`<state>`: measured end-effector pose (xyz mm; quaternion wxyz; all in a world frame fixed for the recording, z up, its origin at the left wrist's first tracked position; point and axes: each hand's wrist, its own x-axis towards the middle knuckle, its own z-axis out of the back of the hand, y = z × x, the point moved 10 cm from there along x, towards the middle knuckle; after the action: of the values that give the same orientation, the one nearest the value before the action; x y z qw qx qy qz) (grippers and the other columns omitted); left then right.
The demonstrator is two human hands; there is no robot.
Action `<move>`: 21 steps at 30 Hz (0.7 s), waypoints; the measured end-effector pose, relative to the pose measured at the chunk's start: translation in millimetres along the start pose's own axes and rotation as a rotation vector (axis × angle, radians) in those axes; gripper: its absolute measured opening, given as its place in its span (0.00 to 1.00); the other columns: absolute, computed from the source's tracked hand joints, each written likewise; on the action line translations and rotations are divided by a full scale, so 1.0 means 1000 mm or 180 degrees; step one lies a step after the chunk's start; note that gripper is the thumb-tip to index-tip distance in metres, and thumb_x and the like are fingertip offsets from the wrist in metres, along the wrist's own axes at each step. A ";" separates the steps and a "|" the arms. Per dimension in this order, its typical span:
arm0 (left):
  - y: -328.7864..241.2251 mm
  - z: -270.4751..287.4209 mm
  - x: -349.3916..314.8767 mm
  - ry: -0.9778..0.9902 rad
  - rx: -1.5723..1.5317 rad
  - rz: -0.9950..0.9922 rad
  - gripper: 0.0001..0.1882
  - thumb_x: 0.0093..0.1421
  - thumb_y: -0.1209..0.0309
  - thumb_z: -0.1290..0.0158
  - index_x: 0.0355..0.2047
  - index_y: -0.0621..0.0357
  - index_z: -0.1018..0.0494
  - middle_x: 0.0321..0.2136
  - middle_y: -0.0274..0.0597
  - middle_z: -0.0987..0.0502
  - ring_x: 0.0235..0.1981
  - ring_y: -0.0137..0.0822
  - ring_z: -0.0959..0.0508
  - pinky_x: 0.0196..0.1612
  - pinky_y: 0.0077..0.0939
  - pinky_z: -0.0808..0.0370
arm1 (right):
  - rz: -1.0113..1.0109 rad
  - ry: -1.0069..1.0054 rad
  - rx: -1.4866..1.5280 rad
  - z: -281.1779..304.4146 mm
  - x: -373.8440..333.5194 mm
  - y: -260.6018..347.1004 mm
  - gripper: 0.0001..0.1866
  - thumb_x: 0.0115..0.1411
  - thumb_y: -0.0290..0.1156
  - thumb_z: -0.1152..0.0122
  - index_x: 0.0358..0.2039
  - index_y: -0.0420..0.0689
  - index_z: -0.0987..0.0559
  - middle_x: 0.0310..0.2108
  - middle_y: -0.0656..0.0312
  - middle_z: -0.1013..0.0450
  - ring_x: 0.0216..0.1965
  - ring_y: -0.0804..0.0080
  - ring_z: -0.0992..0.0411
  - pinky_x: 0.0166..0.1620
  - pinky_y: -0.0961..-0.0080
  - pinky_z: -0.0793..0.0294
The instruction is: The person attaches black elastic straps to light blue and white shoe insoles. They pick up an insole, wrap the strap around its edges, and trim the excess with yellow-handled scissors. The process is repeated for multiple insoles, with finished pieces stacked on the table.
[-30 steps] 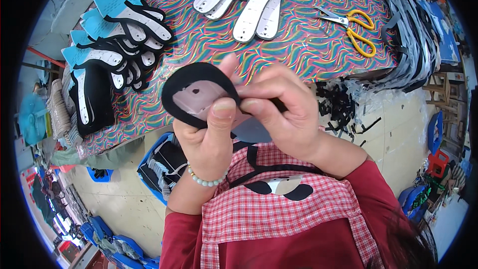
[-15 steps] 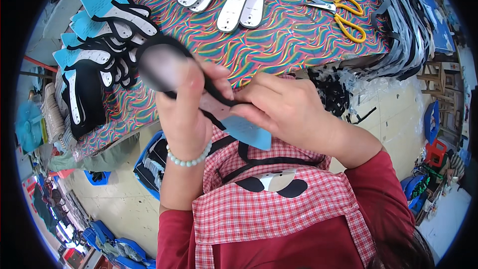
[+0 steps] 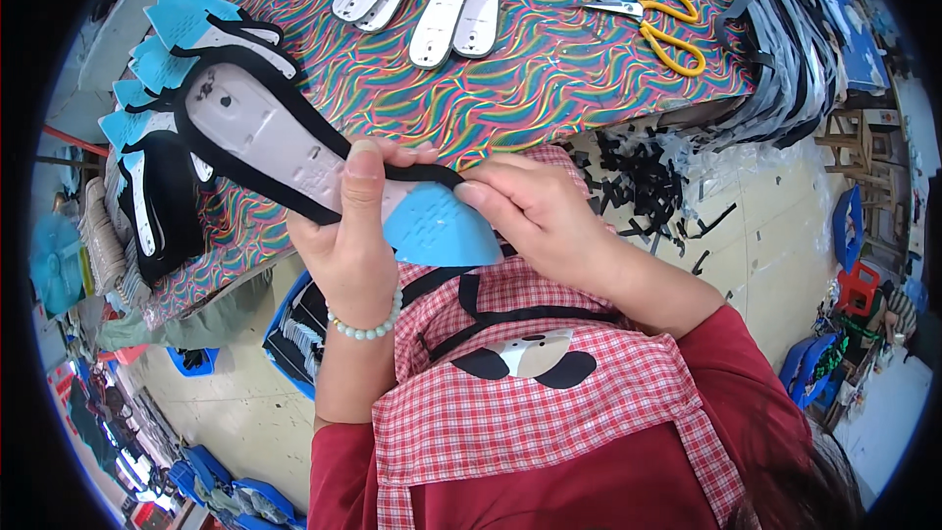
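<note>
A white shoe insole (image 3: 270, 132) with a blue toe end and a black strip along its edge lies tilted across my left hand (image 3: 353, 226). My left thumb presses on its face while the fingers wrap behind it; a beaded bracelet rings that wrist. Beside the blue end, my right hand (image 3: 535, 206) pinches the black edge strip (image 3: 427, 175) between thumb and fingers. The insole's heel points up and left, over the table. What my left fingers touch on its underside is hidden.
Edged insoles (image 3: 162, 59) are piled at the table's left. Unedged insoles (image 3: 432, 29) lie at the far side, left of yellow-handled scissors (image 3: 653, 20). Black and clear strips (image 3: 785, 59) hang over the right edge. Black scraps (image 3: 638, 186) litter the floor; a blue crate (image 3: 294, 334) stands below.
The insole has turned so its white face shows more fully, its heel shifting left and up. My right hand has moved slightly left, still pinching the strip.
</note>
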<state>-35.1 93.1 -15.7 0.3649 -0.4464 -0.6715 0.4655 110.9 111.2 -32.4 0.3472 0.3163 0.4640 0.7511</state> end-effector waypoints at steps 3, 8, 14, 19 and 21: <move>0.000 -0.004 -0.005 0.0329 0.0552 -0.0104 0.10 0.62 0.71 0.48 0.32 0.70 0.26 0.29 0.47 0.21 0.31 0.36 0.20 0.37 0.28 0.24 | -0.0104 0.0394 0.0061 -0.005 0.014 0.003 0.10 0.62 0.32 0.46 0.33 0.38 0.22 0.26 0.55 0.26 0.26 0.65 0.26 0.29 0.74 0.29; -0.007 -0.001 0.003 0.0781 0.0382 0.0041 0.13 0.61 0.72 0.51 0.41 0.71 0.26 0.44 0.53 0.24 0.44 0.40 0.23 0.53 0.36 0.31 | 0.0468 0.0417 0.0355 -0.018 0.014 0.020 0.12 0.62 0.35 0.48 0.34 0.38 0.26 0.30 0.49 0.29 0.34 0.50 0.28 0.36 0.62 0.29; 0.014 0.006 -0.007 0.1434 0.0814 0.0654 0.18 0.57 0.67 0.48 0.42 0.71 0.27 0.42 0.55 0.24 0.50 0.45 0.28 0.56 0.38 0.35 | 0.0111 0.0207 -0.0337 -0.031 -0.001 0.011 0.18 0.58 0.41 0.43 0.43 0.41 0.27 0.37 0.51 0.29 0.39 0.50 0.28 0.37 0.60 0.27; 0.039 0.055 -0.032 0.1234 0.0427 0.2298 0.18 0.54 0.64 0.44 0.36 0.71 0.27 0.30 0.52 0.22 0.34 0.41 0.21 0.37 0.30 0.24 | 0.0629 0.0838 -0.0593 -0.019 0.000 -0.003 0.20 0.58 0.40 0.41 0.48 0.45 0.26 0.44 0.56 0.27 0.46 0.55 0.28 0.47 0.65 0.27; 0.031 0.061 -0.026 0.0951 -0.0906 0.1918 0.19 0.58 0.64 0.47 0.42 0.68 0.30 0.33 0.50 0.24 0.31 0.42 0.21 0.32 0.29 0.23 | 0.0173 0.0209 -0.0620 0.054 0.029 -0.033 0.22 0.57 0.37 0.40 0.51 0.43 0.27 0.51 0.54 0.30 0.54 0.57 0.33 0.55 0.65 0.34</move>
<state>-73.6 55.5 -65.4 0.2396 -0.7336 -0.5072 0.3837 144.8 171.1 -38.0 0.3404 0.2688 0.3912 0.8117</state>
